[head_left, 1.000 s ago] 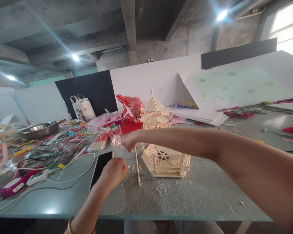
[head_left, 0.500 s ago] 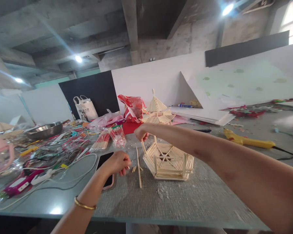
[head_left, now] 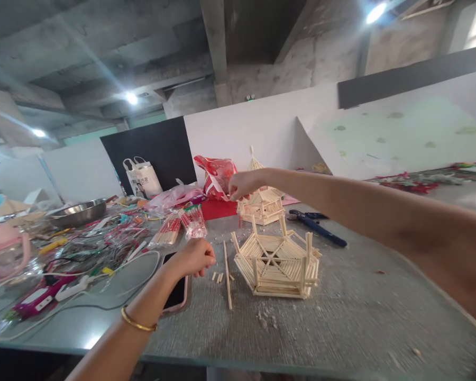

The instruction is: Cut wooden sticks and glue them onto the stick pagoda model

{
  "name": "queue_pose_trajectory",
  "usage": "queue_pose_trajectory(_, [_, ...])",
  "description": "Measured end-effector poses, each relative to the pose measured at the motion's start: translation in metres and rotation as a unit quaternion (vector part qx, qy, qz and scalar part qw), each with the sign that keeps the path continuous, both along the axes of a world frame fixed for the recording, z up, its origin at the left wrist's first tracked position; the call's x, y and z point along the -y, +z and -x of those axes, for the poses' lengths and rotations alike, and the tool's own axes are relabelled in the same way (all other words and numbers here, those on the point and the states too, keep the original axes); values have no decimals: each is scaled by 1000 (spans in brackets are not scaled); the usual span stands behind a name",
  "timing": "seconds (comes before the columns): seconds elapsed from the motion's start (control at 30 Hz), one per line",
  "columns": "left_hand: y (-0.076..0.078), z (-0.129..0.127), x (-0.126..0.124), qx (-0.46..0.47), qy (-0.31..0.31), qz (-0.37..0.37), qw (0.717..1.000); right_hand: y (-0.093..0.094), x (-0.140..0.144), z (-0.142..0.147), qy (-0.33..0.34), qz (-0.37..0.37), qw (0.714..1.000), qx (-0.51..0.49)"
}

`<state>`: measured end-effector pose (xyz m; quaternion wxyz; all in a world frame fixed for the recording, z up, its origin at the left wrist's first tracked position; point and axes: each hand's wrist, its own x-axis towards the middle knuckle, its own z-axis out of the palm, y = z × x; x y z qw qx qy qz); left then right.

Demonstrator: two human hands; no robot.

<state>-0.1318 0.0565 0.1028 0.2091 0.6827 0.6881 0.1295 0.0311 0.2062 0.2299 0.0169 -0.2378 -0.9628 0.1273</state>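
Note:
A six-sided stick frame (head_left: 275,262) with short upright posts stands on the table in front of me. My right hand (head_left: 244,185) is raised beyond it, fingers pinched, before a pagoda model (head_left: 262,203) made of sticks. Whatever those fingers hold is too small to make out. Over the phone (head_left: 178,296) hovers my left hand (head_left: 198,257), its fingers curled together and their contents hidden. Between that hand and the frame lie a long thin stick (head_left: 227,275) and several short stick pieces (head_left: 218,277).
Dark-handled pliers (head_left: 319,227) lie right of the pagoda. Bundled sticks in plastic (head_left: 168,230), cables, a pink jug (head_left: 3,254), a metal bowl (head_left: 81,211) and a purple power strip (head_left: 43,296) crowd the left. A red bag (head_left: 216,172) stands behind.
My right hand has left a post of the stick frame and moved up and away from it. The pliers show now; the arm hides the yellow glue gun. My left hand stays almost still.

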Motion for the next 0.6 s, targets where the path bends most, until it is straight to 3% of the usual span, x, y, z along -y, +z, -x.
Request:
queue_pose_trajectory(0.13, [-5,-2,3,-43,-3,-11,999,24,12,-50,0,-56,997,-61])
queue_pose_trajectory(0.27, [-12,-5,5,-82,1,-15,997,26,42,-104,-46,-155,981,-104])
queue_pose_trajectory(0.4, [-10,-15,5,-125,12,10,992,4,67,-152,-114,-192,972,-76])
queue_pose_trajectory(0.6, [-12,-30,0,-166,24,45,985,-51,76,-206,-97,-161,980,-62])
